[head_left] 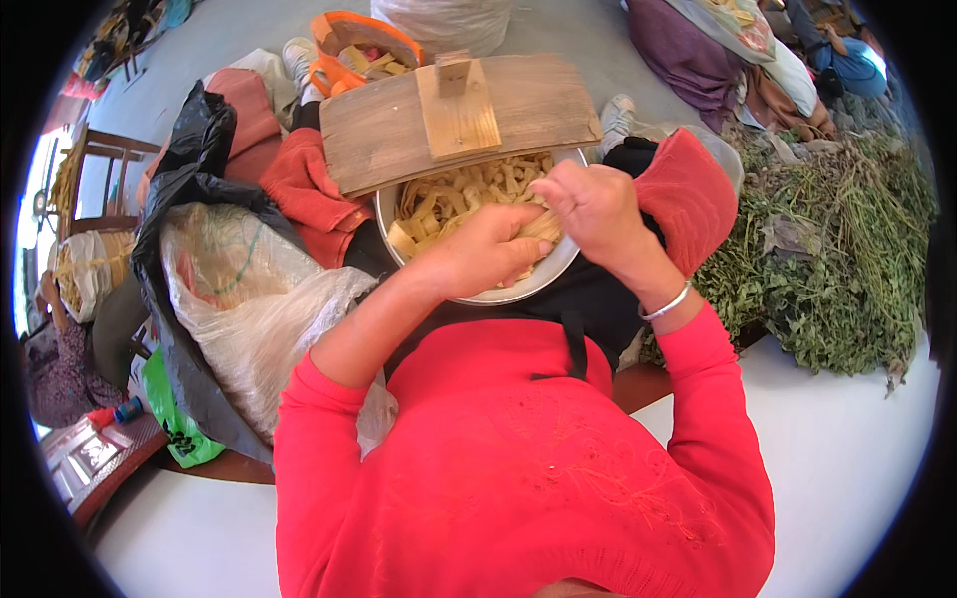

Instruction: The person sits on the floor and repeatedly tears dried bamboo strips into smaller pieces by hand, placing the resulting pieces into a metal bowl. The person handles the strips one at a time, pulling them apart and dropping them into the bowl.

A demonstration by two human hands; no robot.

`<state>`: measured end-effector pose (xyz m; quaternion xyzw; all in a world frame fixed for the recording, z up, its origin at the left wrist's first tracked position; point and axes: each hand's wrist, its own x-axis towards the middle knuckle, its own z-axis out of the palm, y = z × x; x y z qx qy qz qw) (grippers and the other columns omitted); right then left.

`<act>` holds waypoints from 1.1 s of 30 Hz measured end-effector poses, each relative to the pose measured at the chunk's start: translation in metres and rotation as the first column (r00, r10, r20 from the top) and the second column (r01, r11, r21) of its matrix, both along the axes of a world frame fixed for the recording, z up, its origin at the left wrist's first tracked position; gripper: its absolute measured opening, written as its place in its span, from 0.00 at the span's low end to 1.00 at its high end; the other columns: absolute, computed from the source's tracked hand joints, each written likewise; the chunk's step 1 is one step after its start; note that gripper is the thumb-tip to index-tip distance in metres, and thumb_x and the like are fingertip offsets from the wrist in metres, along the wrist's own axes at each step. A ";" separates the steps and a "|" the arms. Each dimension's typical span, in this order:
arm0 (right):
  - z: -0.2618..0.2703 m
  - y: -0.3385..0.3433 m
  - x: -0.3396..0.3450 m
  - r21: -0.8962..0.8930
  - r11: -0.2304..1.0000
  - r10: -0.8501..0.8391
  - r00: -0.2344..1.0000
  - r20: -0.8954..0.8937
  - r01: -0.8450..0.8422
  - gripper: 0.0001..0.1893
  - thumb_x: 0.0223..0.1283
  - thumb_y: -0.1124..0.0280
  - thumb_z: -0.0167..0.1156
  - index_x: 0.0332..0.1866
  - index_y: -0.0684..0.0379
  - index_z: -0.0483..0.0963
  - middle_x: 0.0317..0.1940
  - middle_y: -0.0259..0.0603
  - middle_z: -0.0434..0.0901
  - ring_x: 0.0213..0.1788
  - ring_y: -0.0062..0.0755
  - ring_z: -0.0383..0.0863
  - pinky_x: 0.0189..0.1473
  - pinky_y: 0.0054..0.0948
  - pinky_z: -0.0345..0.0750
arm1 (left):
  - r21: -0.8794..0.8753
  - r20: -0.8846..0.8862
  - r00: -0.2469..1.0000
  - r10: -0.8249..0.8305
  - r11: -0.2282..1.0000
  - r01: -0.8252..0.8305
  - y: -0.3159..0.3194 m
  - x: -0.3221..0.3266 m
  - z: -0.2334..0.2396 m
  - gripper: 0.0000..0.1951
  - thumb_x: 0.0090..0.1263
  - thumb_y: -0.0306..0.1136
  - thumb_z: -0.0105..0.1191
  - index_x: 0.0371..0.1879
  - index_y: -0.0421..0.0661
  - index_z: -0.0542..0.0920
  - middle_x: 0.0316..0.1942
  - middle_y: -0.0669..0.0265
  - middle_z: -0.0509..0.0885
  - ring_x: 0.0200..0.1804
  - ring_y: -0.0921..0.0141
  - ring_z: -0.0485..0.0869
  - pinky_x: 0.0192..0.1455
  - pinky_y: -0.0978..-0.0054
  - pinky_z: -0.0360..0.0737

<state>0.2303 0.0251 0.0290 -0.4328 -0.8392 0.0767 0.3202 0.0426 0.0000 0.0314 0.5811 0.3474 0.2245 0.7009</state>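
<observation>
A white metal basin (566, 263) rests on my lap, holding a heap of curled pale yellow strips (478, 179). My left hand (497, 243) is over the basin, its thumb and fingers closed around a folded bundle of strips (544, 226). Just beyond the bundle's upper right end is my right hand (591, 209), with its fingers curled inward. Whether it pinches a strip is hidden. Across the far side of the basin lies a wooden board (374, 134); a lighter wooden piece (460, 123) with a small upright block (453, 75) is fixed to it.
Beyond the board stands an orange bag (338, 37) with yellow pieces inside. A translucent plastic sack (239, 261) and black plastic (191, 164) are at my left. Cut leafy plants (837, 247) are piled at my right. Another person (67, 366) sits far left.
</observation>
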 end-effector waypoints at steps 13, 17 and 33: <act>0.042 -0.046 -0.024 -0.529 0.481 -0.306 0.432 -0.849 -0.699 0.11 0.67 0.73 0.55 0.49 0.65 0.80 0.24 0.28 0.76 0.28 0.13 0.74 0.30 0.16 0.72 | -0.005 0.270 0.930 0.249 0.966 -0.257 0.023 0.000 0.003 0.15 0.76 0.40 0.45 0.42 0.41 0.81 0.22 0.73 0.76 0.23 0.83 0.68 0.24 0.85 0.63; -0.015 -0.007 -0.035 -0.437 0.888 -0.252 0.642 -0.724 -0.145 0.11 0.68 0.71 0.53 0.48 0.62 0.80 0.22 0.26 0.76 0.24 0.11 0.71 0.26 0.16 0.70 | -0.080 0.310 0.900 0.306 0.952 -0.296 -0.002 0.019 -0.007 0.15 0.75 0.38 0.46 0.55 0.44 0.71 0.20 0.77 0.64 0.19 0.84 0.58 0.19 0.86 0.55; -0.054 -0.025 -0.026 -0.509 0.846 -0.282 0.943 -0.177 0.158 0.09 0.63 0.65 0.59 0.34 0.59 0.81 0.25 0.33 0.79 0.28 0.31 0.81 0.30 0.24 0.74 | 0.801 -0.335 0.766 0.548 0.594 -0.074 -0.008 -0.006 -0.056 0.06 0.65 0.27 0.53 0.39 0.44 0.79 0.27 0.65 0.81 0.25 0.66 0.79 0.29 0.71 0.75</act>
